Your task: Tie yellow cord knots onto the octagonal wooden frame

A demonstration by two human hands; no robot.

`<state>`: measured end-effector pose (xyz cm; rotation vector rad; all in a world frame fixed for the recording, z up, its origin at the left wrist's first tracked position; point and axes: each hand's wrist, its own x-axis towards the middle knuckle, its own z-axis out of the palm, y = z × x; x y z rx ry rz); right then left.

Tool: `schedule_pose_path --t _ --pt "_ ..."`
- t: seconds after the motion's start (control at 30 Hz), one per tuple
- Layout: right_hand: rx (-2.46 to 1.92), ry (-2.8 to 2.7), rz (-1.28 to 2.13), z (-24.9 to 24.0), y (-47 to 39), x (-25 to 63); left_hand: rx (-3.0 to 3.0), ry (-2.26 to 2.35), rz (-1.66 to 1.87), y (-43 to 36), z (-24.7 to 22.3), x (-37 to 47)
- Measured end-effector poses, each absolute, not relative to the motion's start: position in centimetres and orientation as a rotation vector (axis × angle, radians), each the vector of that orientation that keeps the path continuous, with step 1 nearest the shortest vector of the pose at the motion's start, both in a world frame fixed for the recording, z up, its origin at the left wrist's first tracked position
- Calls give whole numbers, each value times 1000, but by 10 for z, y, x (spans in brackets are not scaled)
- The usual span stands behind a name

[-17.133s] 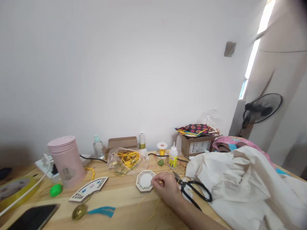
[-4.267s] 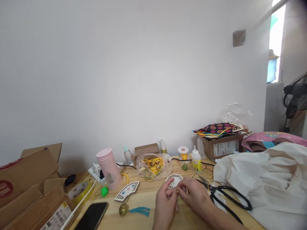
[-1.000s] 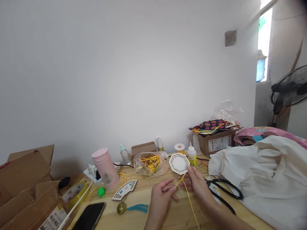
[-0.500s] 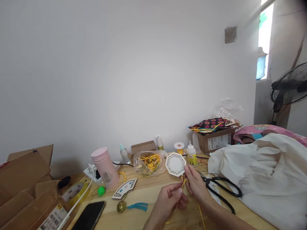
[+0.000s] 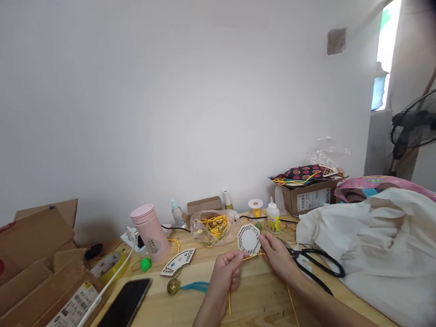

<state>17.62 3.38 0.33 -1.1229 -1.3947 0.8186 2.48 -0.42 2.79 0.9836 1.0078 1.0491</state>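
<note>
My right hand (image 5: pixel 275 252) grips an octagonal wooden pendant (image 5: pixel 249 239) with a lattice border by its lower right edge. A yellow cord (image 5: pixel 252 257) runs from the pendant's lower edge to my left hand (image 5: pixel 229 270), which pinches it between thumb and finger. One cord end hangs below the left hand, and another trails below the right wrist. To the left lies a fan-shaped wooden piece (image 5: pixel 178 262) with a gold bell (image 5: pixel 173 286) and a blue tassel (image 5: pixel 195 286). Black-handled scissors (image 5: pixel 315 263) rest beside my right forearm.
Behind the pendant stand a glue bottle (image 5: pixel 273 218), a spool of yellow thread (image 5: pixel 255 208) and a plastic bag of yellow cords (image 5: pixel 214 227). A pink tumbler (image 5: pixel 151 234), a phone (image 5: pixel 125 302) and a cardboard box (image 5: pixel 41 263) are leftward. White cloth (image 5: pixel 371 240) covers the right side.
My left hand has moved left and slightly up from the knot area, drawing the yellow cord out sideways. The pendant is turned a little, still in my right hand.
</note>
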Motion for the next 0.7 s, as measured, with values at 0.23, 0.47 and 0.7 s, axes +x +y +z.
schedule_pose_path --t 0.23,0.47,0.7 --pt "-1174 -1463 759 11 28 180 957 928 1159 -5 31 20" --pt "-1065 -1427 804 20 27 184 944 829 1073 -6 33 20" --pt "-910 -1206 968 23 34 183 1056 847 719 -22 28 34"
